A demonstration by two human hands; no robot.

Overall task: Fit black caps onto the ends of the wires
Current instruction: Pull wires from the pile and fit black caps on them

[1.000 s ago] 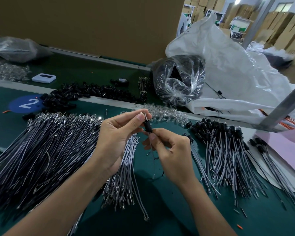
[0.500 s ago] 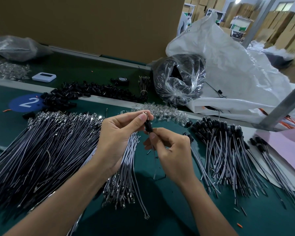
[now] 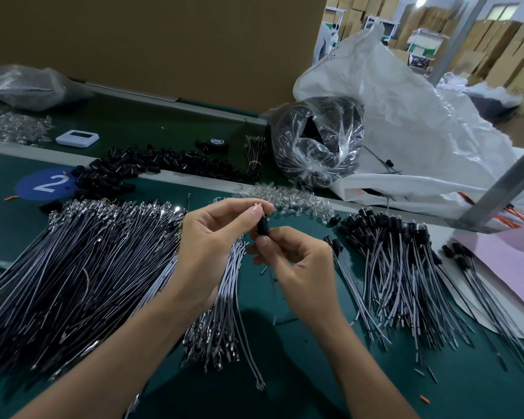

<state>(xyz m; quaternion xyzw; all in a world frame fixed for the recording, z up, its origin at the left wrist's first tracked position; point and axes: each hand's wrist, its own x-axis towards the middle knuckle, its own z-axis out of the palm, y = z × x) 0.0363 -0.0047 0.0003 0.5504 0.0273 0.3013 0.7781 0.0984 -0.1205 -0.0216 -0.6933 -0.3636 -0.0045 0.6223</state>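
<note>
From my end, little has moved. The right hand (image 3: 303, 267) has slid its thumb leftward, so it now lies directly under the black cap (image 3: 262, 226) instead of just right of it. The left hand (image 3: 212, 246), pinching the wire (image 3: 258, 204), has eased slightly down toward the cap, narrowing the gap between the hands.

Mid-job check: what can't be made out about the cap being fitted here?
1. Head view: how far the black cap sits on the wire; the left hand and right hand cover its ends.
2. Head view: the wire below the right hand; too thin.
3. Head view: the uncapped wire pile's left side; cut by the frame edge.
</note>
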